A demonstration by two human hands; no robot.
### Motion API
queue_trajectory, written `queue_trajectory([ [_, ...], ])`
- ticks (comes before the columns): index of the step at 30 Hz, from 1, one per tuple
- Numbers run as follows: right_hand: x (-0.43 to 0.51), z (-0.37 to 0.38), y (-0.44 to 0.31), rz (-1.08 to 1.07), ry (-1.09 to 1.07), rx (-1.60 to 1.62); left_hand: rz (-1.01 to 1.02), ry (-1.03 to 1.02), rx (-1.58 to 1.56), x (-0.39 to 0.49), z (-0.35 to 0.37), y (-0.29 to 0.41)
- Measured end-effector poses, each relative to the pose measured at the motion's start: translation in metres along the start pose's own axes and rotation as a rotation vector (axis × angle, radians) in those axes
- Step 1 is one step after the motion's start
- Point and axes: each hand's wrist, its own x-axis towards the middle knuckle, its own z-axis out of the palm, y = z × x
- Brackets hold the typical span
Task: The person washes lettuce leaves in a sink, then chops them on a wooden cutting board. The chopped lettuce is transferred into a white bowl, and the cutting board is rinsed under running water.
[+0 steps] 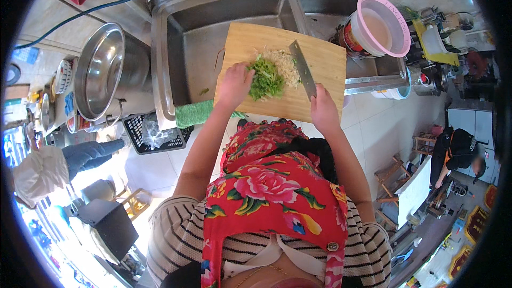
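A wooden cutting board [329, 57] rests across the near rim of a stainless steel sink. Chopped green leaves [267, 80] are heaped on it, beside a pile of finely chopped pale bits [285, 61] that look like garlic. My left hand [235, 84] lies at the left side of the greens, its fingertips touching them. In my right hand [325, 108] is the handle of a cleaver [303, 66]. Its blade slants up and left along the right side of the pale pile.
The sink basin [192, 64] lies behind the board, with a green cloth [195, 114] over its near rim. To the right stands a pink basin [403, 28]; to the left, a big steel pot [120, 68]. A black crate [136, 128] sits on the floor. Two people [456, 156] are farther off.
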Motion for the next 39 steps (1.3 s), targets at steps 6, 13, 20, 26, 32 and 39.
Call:
queue_trajectory([
  [6, -0.007, 0.016, -0.032, -0.096, -0.196, -0.047, 0.043, 0.128, 0.077, -0.041, -0.011, -0.018],
  [13, 0.004, 0.063, -0.069, -0.278, -0.486, -0.198, 0.009, -0.058, 0.278, -0.052, 0.002, -0.032],
  [20, 0.000, 0.071, -0.060, -0.280, -0.443, -0.134, -0.017, 0.034, 0.169, -0.061, -0.002, -0.033],
  [26, 0.005, 0.047, -0.058, -0.223, -0.333, -0.139, 0.027, 0.236, 0.040, -0.032, -0.001, -0.023],
  [32, 0.009, 0.062, -0.063, -0.204, -0.409, -0.224, 0.152, 0.052, 0.123, -0.033, 0.023, -0.027],
  [39, 0.006, 0.075, -0.052, -0.199, -0.340, -0.150, 0.231, 0.056, 0.155, -0.042, 0.024, -0.029],
])
